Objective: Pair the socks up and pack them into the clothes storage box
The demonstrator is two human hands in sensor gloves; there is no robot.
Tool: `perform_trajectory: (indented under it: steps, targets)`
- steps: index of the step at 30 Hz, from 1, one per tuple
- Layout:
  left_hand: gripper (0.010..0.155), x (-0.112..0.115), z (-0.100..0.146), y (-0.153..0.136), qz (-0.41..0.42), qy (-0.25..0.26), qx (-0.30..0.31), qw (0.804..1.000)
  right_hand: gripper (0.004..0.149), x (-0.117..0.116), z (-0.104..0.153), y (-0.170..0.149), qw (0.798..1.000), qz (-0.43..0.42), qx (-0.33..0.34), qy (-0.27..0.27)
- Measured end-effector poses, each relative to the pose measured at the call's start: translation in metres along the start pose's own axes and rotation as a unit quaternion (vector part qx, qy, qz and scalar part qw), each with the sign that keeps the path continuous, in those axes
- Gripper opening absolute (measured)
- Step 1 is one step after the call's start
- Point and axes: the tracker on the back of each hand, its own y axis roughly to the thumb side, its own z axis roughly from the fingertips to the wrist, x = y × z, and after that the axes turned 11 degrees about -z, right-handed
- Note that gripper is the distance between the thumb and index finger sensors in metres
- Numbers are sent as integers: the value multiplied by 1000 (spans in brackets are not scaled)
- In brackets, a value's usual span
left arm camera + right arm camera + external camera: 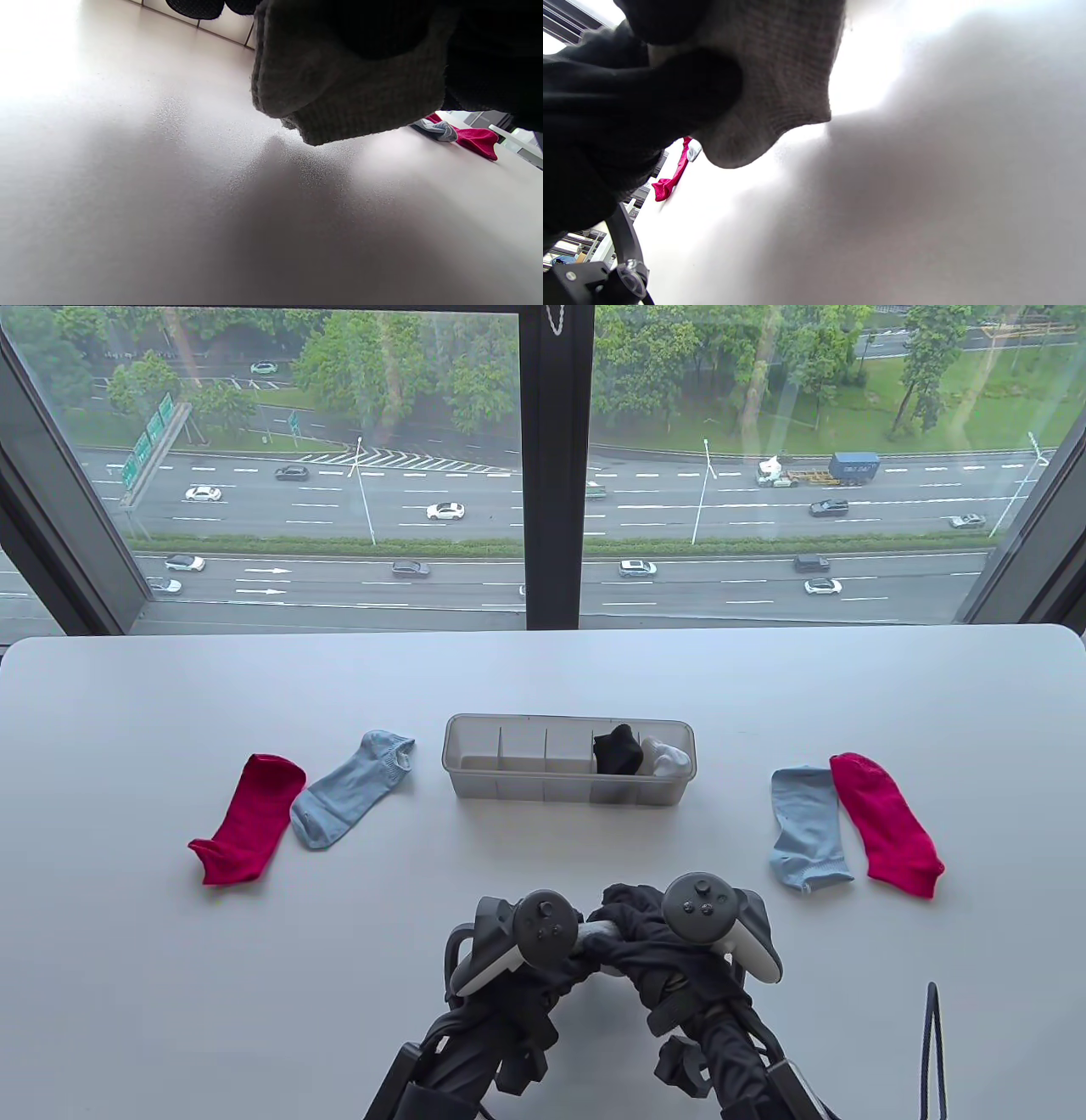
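1. One white table (170,984), smooth and matte, with rounded far corners, standing against a big window.
2. One clothes storage box (475,780), a long translucent plastic tray split by thin dividers into five compartments. It sits mid-table; the three left cells show nothing inside, while the fourth holds a black sock bundle (617,750) and the fifth a white sock bundle (666,757).
3. Four loose socks lying flat: a red sock (250,819) beside a light blue sock (348,792) left of the box, and a second light blue sock (806,830) touching a second red sock (885,823) right of it.
4. Two gloved hands, close together near the front edge. The left hand (543,950) and right hand (653,933) both grip a grey sock (348,84), ribbed knit and bunched, held just above the table.
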Motion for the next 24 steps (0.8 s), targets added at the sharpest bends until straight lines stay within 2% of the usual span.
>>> perform_trajectory:
  steps: [1, 2, 4, 7, 9, 10, 11, 13, 14, 15, 16, 19, 21, 23, 24]
  targets:
    - [77, -1, 1, 1, -3, 11, 2, 1000, 51, 0, 0, -1, 1000, -5, -1, -1]
    - [76, -3, 2, 4, -5, 36, 3, 999, 51, 1, 0, -1, 1000, -17, 0, -2]
    - [58, -4, 2, 9, -11, 43, 21, 999, 52, 2, -1, -1, 999, -50, 0, -4]
    - [52, 0, -1, 7, -11, 1, 26, 1000, 52, 2, 0, -4, 999, -42, 0, 4]
    - [51, -1, 0, 5, -3, 9, 28, 1000, 62, 1, 2, 0, 1000, -23, 10, -8]
    - [51, -1, 1, 3, 1, -1, 29, 1000, 62, 2, 1, 2, 1000, -23, 16, 1]
    - [50, -1, 0, 2, 4, 0, 30, 1000, 58, 2, 0, 3, 999, -27, 16, 9]
    - [55, 1, -1, 2, 2, -11, 24, 1000, 52, 2, -2, 3, 1000, -27, 5, 11]
    - [62, 1, -1, 2, -4, -11, 19, 1000, 52, 1, -2, 3, 1000, -23, 0, 8]
    - [73, -1, -1, 3, -10, 0, 11, 1000, 51, 0, -3, 2, 1000, -14, -9, 4]
    - [76, -4, 0, 5, -4, 21, 20, 1000, 52, -1, -3, 0, 1000, -5, -15, 1]
    - [60, -8, 0, 12, -7, 48, 50, 998, 53, 3, -3, -2, 998, -53, -18, -5]
    - [56, -9, -1, 14, -27, 34, 50, 998, 58, 5, -1, -3, 999, -43, -9, -8]
    - [55, -8, -3, 12, -31, 12, 54, 998, 68, 7, 0, -1, 999, -26, 17, 10]
    - [56, -7, -3, 11, -24, 4, 57, 998, 66, 8, 0, -1, 999, -29, 17, 16]
